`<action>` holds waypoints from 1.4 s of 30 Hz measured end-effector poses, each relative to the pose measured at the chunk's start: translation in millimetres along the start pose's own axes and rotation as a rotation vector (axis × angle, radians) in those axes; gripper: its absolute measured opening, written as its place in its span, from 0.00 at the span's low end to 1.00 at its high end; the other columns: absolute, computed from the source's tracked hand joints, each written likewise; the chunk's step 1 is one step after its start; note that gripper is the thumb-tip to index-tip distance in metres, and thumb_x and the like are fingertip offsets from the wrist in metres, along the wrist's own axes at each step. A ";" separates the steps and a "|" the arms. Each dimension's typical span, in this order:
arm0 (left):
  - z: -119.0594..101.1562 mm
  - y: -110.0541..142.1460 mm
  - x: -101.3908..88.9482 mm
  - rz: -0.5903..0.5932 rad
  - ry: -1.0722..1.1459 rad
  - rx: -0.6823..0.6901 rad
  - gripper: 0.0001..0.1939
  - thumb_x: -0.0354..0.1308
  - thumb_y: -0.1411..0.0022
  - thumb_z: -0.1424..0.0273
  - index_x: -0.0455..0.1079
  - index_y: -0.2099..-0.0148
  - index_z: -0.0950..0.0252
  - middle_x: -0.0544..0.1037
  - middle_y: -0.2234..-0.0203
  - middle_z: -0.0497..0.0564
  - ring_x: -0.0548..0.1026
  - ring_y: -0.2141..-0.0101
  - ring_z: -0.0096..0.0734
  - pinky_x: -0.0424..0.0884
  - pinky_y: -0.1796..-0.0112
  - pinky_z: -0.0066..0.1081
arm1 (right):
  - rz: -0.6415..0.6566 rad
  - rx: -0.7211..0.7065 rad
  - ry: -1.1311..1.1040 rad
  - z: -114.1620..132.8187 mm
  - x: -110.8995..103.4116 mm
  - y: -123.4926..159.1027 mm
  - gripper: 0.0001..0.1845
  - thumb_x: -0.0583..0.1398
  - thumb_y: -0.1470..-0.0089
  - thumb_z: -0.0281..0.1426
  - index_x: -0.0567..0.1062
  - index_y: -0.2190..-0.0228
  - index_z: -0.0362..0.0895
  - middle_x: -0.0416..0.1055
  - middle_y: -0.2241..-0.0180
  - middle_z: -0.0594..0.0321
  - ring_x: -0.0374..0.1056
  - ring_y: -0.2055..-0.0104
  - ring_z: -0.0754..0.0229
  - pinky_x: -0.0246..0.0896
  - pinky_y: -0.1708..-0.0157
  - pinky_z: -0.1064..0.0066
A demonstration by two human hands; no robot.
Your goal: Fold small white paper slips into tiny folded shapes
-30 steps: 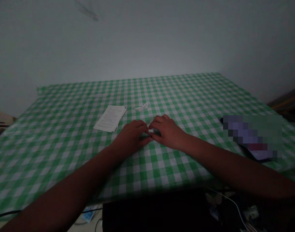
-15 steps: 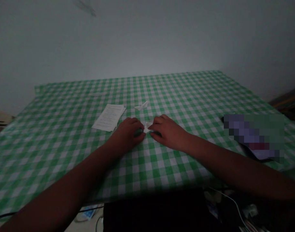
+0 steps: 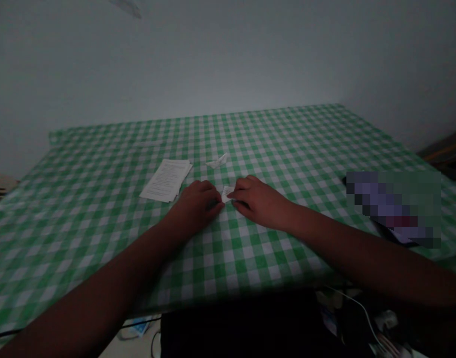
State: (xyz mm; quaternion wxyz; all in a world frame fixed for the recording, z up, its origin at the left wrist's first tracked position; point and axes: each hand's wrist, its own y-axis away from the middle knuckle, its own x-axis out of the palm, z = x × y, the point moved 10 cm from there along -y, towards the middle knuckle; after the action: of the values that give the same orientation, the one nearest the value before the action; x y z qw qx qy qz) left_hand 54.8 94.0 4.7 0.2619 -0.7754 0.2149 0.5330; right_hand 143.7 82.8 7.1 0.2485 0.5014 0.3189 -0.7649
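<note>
Both my hands rest on the green-and-white checked tablecloth [image 3: 287, 144] near the table's middle. My left hand [image 3: 198, 204] and my right hand [image 3: 259, 201] have their fingers curled and pinch a small white folded piece of paper [image 3: 227, 193] between them. Only a corner of that paper shows between the fingertips. A second small folded white paper shape [image 3: 217, 161] lies just beyond my hands. A stack of printed paper sheets [image 3: 166, 180] lies to the left of it, beyond my left hand.
A dark flat object with a blurred-out patch [image 3: 394, 209] lies at the right side of the table. A pale wall stands behind the table. Below the near table edge are a white cable [image 3: 356, 308] and dim clutter.
My hands have parted slightly, so more of the small white paper shows between the fingertips. The view has tilted a little, shifting the table upward in the picture.
</note>
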 end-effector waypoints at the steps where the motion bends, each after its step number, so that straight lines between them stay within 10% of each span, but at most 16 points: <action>1: -2.9 0.1 0.9 0.020 -0.027 0.023 0.08 0.55 0.35 0.67 0.73 0.60 0.64 0.74 0.61 0.54 0.69 0.59 0.39 0.67 0.56 0.40 | 0.002 0.001 -0.001 0.3 -0.2 0.0 0.14 0.55 0.38 0.28 0.78 0.56 0.40 0.70 0.60 0.53 0.63 0.56 0.53 0.59 0.51 0.60; 42: -13.0 2.7 4.6 0.132 -0.060 -0.072 0.07 0.51 0.37 0.75 0.67 0.58 0.63 0.75 0.61 0.51 0.72 0.56 0.41 0.61 0.52 0.45 | -0.009 -0.005 -0.054 3.4 -1.7 0.2 0.11 0.56 0.40 0.27 0.78 0.60 0.40 0.69 0.60 0.54 0.63 0.56 0.54 0.58 0.50 0.59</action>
State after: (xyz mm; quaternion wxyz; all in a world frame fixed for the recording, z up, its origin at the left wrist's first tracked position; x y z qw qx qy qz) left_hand 64.1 83.4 3.7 0.2044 -0.7521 0.2381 0.5795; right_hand 142.4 80.3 9.6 0.2548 0.4784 0.3164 -0.7785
